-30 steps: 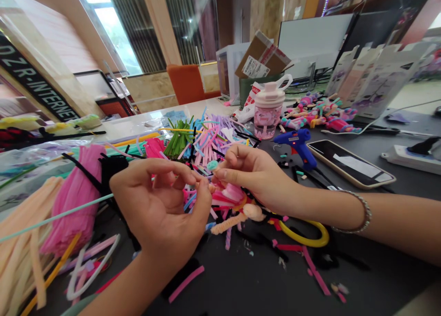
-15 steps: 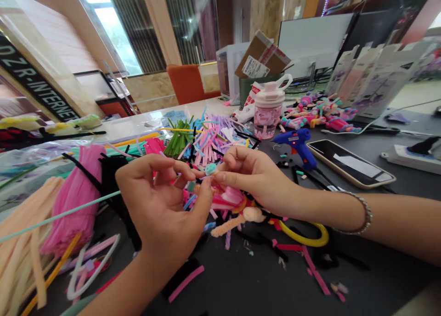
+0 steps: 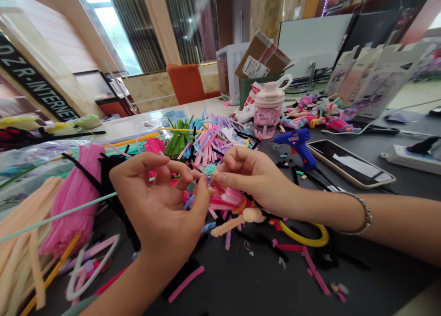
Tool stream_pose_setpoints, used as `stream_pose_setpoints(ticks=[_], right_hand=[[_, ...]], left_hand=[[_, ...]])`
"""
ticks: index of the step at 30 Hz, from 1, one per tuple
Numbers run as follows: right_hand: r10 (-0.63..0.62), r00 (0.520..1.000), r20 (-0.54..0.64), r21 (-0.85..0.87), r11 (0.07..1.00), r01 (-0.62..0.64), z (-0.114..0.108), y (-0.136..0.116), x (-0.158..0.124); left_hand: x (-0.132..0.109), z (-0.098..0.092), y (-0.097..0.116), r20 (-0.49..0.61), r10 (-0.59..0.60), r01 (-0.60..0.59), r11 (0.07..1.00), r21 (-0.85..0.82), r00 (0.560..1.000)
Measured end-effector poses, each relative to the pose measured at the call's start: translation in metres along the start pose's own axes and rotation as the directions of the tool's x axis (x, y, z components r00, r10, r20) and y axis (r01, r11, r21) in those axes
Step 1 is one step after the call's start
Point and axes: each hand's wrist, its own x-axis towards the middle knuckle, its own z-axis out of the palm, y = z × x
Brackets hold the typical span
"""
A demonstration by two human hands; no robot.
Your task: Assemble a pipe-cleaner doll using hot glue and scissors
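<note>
A pink bundle (image 3: 74, 196) lies at left. The left hand (image 3: 161, 208) has a narrow grip; whether it closes on anything, I cannot tell. A teal piece (image 3: 210, 169), apparently unfinished, sits between the hands, pinched by the right hand (image 3: 253, 176); beyond, colourful figures (image 3: 320, 113) look complete.

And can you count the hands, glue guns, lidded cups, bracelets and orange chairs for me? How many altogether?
Hands: 2, left hand and right hand
Glue gun: 1
Lidded cup: 1
Bracelet: 1
Orange chair: 1
Total: 6
</note>
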Motion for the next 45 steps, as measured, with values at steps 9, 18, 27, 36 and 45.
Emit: stream_pose_setpoints(ticks=[9, 18, 27, 36, 45], right_hand=[[-0.033, 0.999, -0.010, 0.031, 0.999, 0.033, -0.0022, 0.0011, 0.0026], [-0.032, 0.999, -0.009, 0.022, 0.999, 0.032, -0.0020, 0.0006, 0.0033], [-0.028, 1.000, -0.011, 0.040, 0.999, 0.028, -0.0008, 0.0008, 0.0029], [0.001, 1.000, -0.019, -0.014, 1.000, -0.002, 0.0006, 0.0008, 0.0004], [-0.010, 1.000, 0.009, -0.065, 0.998, 0.010, 0.0014, 0.0006, -0.0015]], left_hand=[[0.0028, -0.0017, -0.0022, 0.013, -0.019, 0.019, 1.000, 0.011, 1.000], [0.0017, -0.0006, -0.0033, -0.008, -0.011, 0.011, 1.000, -0.023, 1.000], [-0.0020, 0.0008, -0.0042, -0.021, 0.014, -0.015, 1.000, -0.022, 1.000], [-0.0002, 0.0008, -0.0033, -0.005, -0.029, 0.029, 0.998, -0.051, 1.000], [0.0003, 0.0003, -0.0052, 0.015, -0.054, 0.055, 0.998, -0.044, 0.998]])
